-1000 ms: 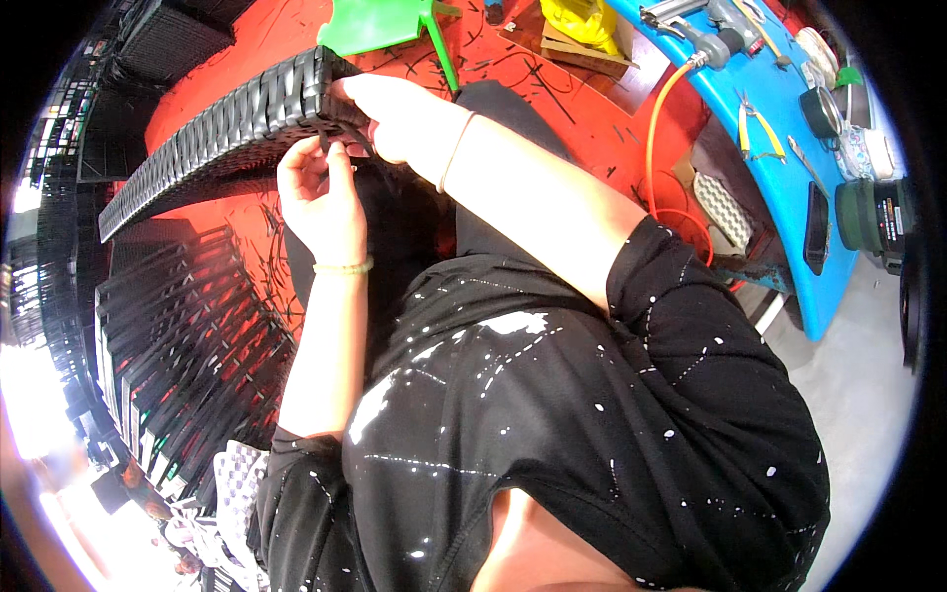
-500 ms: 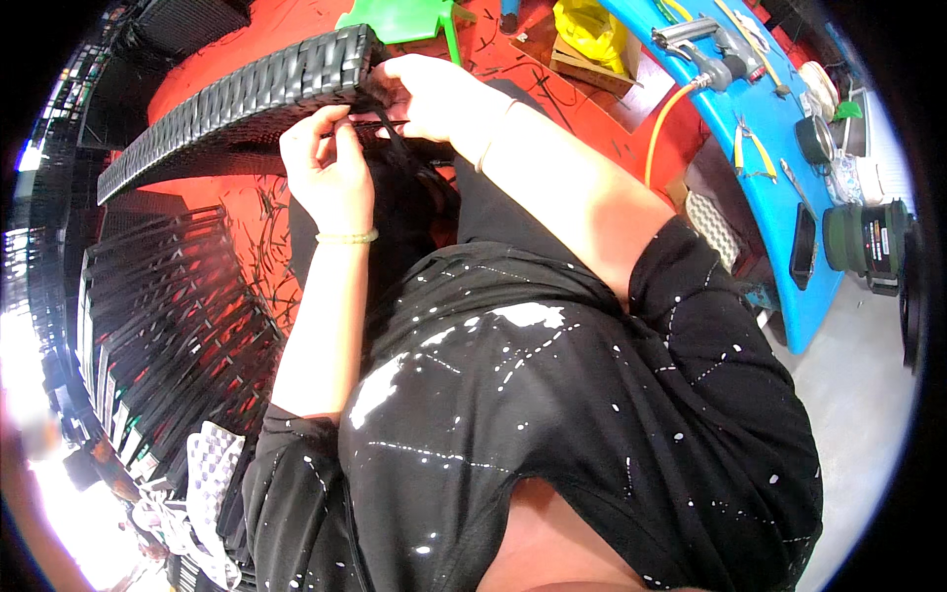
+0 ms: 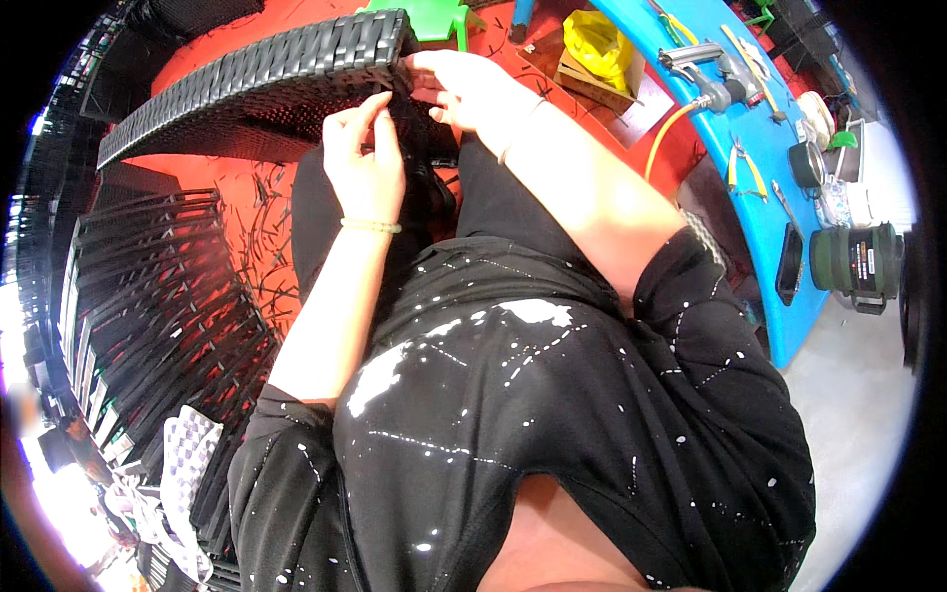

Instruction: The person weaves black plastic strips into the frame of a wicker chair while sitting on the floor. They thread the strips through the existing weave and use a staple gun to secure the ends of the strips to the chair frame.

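A curved black woven panel (image 3: 266,74), made of flat plastic-looking strips, rises across the upper left over my lap. My right hand (image 3: 469,91) is at its right end, fingers curled against the edge. Just below that end, my left hand (image 3: 363,148) is closed, thumb and forefinger pinched near the panel's underside. Whatever lies in this pinch is too dark and small to make out. Dark material and shadow hide the space between both hands.
A stack of black slatted frames (image 3: 163,316) stands left, with a checkered cloth (image 3: 187,449) beside it. Right, a blue table (image 3: 725,187) bears an air tool (image 3: 715,79), pliers (image 3: 746,170) and a phone (image 3: 790,261). Scraps litter the red floor (image 3: 252,222). A yellow bag (image 3: 597,47) sits beyond.
Both hands and the panel's right end have shifted slightly right and up in the view. The black strip looping below my right hand no longer shows clearly.
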`<state>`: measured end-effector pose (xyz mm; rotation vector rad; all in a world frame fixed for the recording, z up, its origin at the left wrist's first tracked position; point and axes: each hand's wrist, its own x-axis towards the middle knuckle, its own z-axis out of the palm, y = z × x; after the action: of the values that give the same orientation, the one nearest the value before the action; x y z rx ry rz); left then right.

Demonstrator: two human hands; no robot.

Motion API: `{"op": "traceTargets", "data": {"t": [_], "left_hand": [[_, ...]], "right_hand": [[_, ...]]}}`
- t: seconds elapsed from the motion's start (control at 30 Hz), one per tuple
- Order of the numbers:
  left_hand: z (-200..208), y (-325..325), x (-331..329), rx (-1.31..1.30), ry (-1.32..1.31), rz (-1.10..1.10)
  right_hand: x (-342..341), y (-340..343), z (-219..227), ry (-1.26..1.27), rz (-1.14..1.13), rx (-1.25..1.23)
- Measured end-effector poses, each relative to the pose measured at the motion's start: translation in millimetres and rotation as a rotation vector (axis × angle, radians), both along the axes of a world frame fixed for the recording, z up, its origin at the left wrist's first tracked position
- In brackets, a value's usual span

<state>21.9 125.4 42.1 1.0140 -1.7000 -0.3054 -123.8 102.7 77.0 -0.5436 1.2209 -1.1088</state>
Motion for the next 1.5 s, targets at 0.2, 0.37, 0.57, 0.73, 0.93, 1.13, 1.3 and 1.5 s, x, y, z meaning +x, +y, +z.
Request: {"op": "traceTargets", "data": {"t": [0.2,0.37,0.57,0.73,0.93,1.13,1.3,1.5], "left_hand": [[-3,10,-8,0.125,0.118,-0.039],[3,11,-16,0.161,0.239,-0.033],[-8,8,-13,0.246,0.341,-0.030],[-20,0,-16,0.379,0.503,-0.063],[-12,9,-3,0.577,0.618,-0.241],[-37,24,33,0.381,0.221,-0.222],[-43,22,34,0.369,0.111,-0.164],[-21,29,42,0.301,-0.060,-0.019]], "right_hand": [[-8,-4,11,-0.107,0.128,0.027],[-5,-10,13,-0.015,0.103,0.107],[3,-6,10,0.159,0.061,0.149],[5,-3,9,0.090,0.107,0.264],[-12,-9,-6,-0.114,0.239,0.129],[-21,-8,-33,-0.027,0.178,0.126],[-29,-11,-60,-0.158,0.159,0.067],[-31,6,-33,-0.076,0.148,-0.316]]}}
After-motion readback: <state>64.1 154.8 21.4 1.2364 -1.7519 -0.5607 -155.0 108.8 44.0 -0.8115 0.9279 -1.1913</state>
